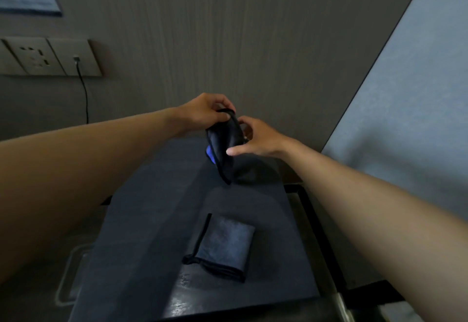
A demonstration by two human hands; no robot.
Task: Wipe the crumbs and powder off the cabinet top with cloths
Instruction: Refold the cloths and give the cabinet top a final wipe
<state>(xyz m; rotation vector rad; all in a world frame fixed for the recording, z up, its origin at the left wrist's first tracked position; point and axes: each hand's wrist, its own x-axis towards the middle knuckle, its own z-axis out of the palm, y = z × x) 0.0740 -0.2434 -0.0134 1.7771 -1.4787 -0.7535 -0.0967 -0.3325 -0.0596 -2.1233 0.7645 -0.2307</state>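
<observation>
Both hands hold a dark cloth (224, 144) with a blue patch in the air above the far end of the dark cabinet top (152, 207). My left hand (205, 110) pinches its upper black-trimmed edge. My right hand (255, 136) grips its right side, thumb pressed on the front. A second cloth (228, 245), grey-blue and folded with black trim, lies flat on the cabinet top nearer to me. Crumbs or powder cannot be made out in the dim light, apart from a faint pale smear near the front edge.
A wood-grain wall (228, 43) rises right behind the cabinet. A socket panel (48, 57) with a black cable (84, 93) plugged in sits at the left. A black frame (314, 210) borders the cabinet on the right, beside a pale wall (410, 93).
</observation>
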